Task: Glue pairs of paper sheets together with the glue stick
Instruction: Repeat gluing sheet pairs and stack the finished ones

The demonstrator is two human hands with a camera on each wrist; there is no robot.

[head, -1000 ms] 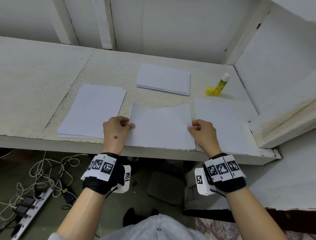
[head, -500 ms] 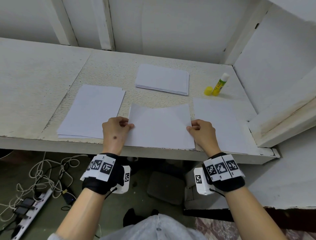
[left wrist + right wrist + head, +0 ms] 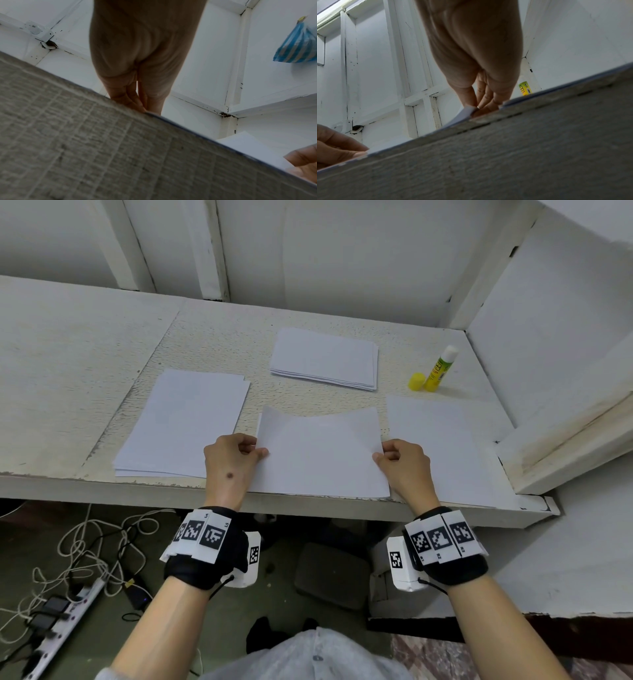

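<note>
A white paper sheet (image 3: pixel 322 453) lies at the near middle of the shelf, its far corners curled upward. My left hand (image 3: pixel 236 455) pinches its left edge and my right hand (image 3: pixel 399 458) pinches its right edge (image 3: pixel 467 110). A stack of sheets (image 3: pixel 185 422) lies to the left, a single sheet (image 3: pixel 435 446) to the right, and another stack (image 3: pixel 325 357) sits further back. The uncapped yellow-green glue stick (image 3: pixel 440 368) stands at the back right beside its yellow cap (image 3: pixel 416 381); the glue stick (image 3: pixel 524 88) also peeks out behind my right hand.
The white shelf (image 3: pixel 85 344) ends in a near edge (image 3: pixel 137 491) under my wrists. A white wall panel (image 3: pixel 561 313) closes the right side. Cables and a power strip (image 3: pixel 58 614) lie on the floor below. A blue striped bag (image 3: pixel 296 44) hangs at the upper right.
</note>
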